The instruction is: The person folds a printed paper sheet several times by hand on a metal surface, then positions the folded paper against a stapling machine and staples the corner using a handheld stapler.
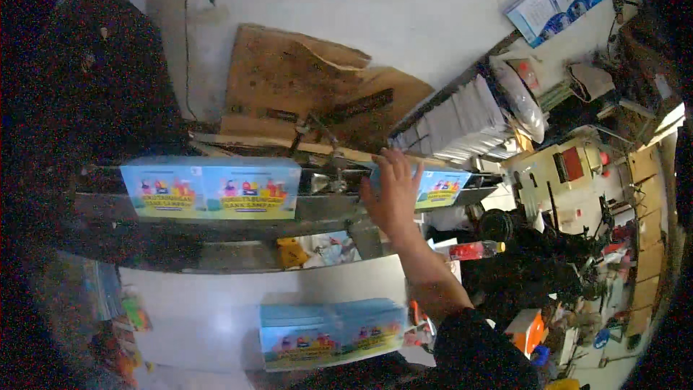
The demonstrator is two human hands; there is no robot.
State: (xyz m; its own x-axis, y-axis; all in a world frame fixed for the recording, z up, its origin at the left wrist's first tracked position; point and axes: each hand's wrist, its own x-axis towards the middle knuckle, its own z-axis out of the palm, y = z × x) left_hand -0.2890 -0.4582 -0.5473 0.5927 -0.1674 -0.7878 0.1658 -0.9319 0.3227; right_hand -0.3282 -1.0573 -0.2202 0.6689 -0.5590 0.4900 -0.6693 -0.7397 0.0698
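Note:
My right hand (393,191) reaches up over a dark metal machine ledge (346,224), thumb and fingers spread. It lies over the left end of a light blue printed stack (442,188), whose cover shows cartoon figures. Left of the hand stands a small metal mechanism (332,173). Farther left, a matching printed stack (209,188) sits on the same ledge. A third printed stack (332,336) lies near me on the white tabletop (195,318). No part of my left hand shows.
Brown cardboard (289,87) leans on the wall behind the ledge. Stacked white paper (462,123) stands at the back right. Below the ledge are a yellow object (291,253) and, farther right, a bottle of red liquid (473,250). Cluttered shelves fill the right side.

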